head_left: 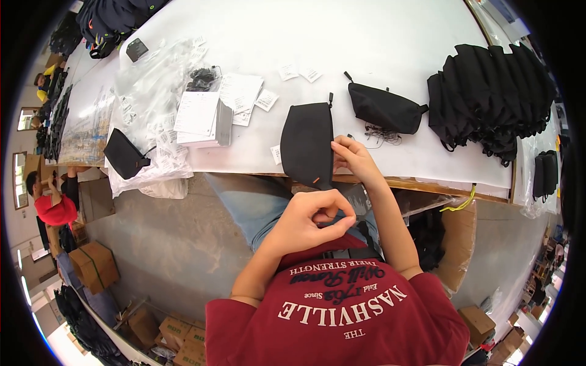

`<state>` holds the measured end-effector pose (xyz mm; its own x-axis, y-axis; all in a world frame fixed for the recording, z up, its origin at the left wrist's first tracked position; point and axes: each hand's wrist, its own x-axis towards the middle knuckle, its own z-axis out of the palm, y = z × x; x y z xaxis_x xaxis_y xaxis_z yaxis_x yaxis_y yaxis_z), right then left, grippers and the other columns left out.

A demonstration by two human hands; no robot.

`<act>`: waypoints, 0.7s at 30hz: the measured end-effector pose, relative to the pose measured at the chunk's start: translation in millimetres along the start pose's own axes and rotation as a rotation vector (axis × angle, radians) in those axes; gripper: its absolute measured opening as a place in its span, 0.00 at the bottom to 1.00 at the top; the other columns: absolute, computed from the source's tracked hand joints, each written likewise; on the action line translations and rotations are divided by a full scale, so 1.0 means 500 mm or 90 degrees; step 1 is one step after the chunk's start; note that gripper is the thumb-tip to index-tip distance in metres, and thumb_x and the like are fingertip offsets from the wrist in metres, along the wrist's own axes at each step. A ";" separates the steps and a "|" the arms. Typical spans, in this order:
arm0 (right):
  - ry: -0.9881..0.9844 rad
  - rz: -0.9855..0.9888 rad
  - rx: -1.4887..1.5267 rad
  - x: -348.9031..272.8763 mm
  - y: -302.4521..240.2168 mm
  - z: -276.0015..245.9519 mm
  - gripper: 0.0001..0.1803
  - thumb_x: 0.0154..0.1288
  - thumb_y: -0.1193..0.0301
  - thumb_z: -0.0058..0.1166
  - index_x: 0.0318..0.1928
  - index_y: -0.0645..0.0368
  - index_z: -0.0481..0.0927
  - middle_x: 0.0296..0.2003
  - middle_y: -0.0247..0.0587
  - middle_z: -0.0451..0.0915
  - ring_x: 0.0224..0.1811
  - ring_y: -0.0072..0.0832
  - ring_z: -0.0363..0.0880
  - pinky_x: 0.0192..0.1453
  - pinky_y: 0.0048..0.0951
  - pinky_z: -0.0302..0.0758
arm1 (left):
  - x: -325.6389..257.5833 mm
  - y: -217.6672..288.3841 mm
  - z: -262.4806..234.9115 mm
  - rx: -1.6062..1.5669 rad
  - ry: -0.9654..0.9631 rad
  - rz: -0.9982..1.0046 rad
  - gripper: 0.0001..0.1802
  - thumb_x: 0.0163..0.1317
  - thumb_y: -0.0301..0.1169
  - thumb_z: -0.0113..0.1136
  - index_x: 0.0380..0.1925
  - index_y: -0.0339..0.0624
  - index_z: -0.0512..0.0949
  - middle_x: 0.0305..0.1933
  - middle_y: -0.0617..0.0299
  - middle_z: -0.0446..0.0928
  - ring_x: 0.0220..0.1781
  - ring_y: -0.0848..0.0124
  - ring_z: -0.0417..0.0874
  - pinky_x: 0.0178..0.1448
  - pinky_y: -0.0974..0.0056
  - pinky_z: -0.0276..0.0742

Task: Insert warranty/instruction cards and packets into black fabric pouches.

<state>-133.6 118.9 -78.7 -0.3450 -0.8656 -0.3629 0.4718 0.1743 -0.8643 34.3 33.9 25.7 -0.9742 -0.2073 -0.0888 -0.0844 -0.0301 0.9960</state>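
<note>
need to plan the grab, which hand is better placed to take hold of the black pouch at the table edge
Right, probably. The right hand already touches the edge of the black pouch, while the left hand is curled below the table edge, apart from it.
</note>
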 end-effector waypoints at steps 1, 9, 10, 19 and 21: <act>0.002 -0.002 0.000 -0.008 -0.004 -0.006 0.14 0.71 0.60 0.48 0.37 0.59 0.74 0.29 0.31 0.78 0.29 0.20 0.77 0.35 0.21 0.73 | 0.007 -0.001 -0.003 0.034 0.052 0.104 0.06 0.52 0.24 0.66 0.29 0.40 0.78 0.22 0.69 0.64 0.23 0.79 0.62 0.28 0.72 0.59; -0.044 -0.261 -0.622 -0.139 -0.198 0.063 0.08 0.59 0.72 0.54 0.28 0.61 0.70 0.17 0.42 0.70 0.19 0.39 0.71 0.25 0.33 0.66 | 0.019 -0.008 -0.055 0.643 0.224 0.311 0.19 0.48 0.25 0.65 0.43 0.50 0.80 0.56 0.60 0.71 0.55 0.61 0.68 0.62 0.59 0.61; -0.041 -0.259 -0.621 -0.146 -0.204 0.065 0.08 0.59 0.72 0.54 0.28 0.61 0.70 0.17 0.42 0.70 0.19 0.39 0.71 0.25 0.33 0.66 | 0.017 -0.017 -0.055 0.642 0.220 0.312 0.19 0.48 0.25 0.65 0.43 0.50 0.80 0.56 0.60 0.71 0.55 0.61 0.68 0.62 0.59 0.61; -0.032 -0.293 -0.665 -0.166 -0.214 0.069 0.06 0.58 0.75 0.55 0.29 0.62 0.72 0.19 0.42 0.71 0.20 0.35 0.72 0.24 0.31 0.67 | 0.019 -0.027 -0.066 0.672 0.167 0.406 0.10 0.44 0.25 0.64 0.30 0.47 0.78 0.45 0.66 0.79 0.52 0.66 0.74 0.55 0.62 0.67; -0.036 -0.297 -0.656 -0.163 -0.210 0.068 0.05 0.58 0.75 0.55 0.29 0.62 0.72 0.19 0.42 0.71 0.20 0.35 0.72 0.24 0.31 0.67 | 0.019 -0.027 -0.067 0.665 0.137 0.398 0.11 0.44 0.25 0.64 0.31 0.46 0.79 0.44 0.67 0.79 0.49 0.67 0.75 0.54 0.62 0.67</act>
<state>-127.3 155.3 53.5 -0.2631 -0.9627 0.0637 -0.5960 0.1103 -0.7954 33.3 -0.2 11.3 -0.8614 -0.0645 0.5038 0.1611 0.9060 0.3914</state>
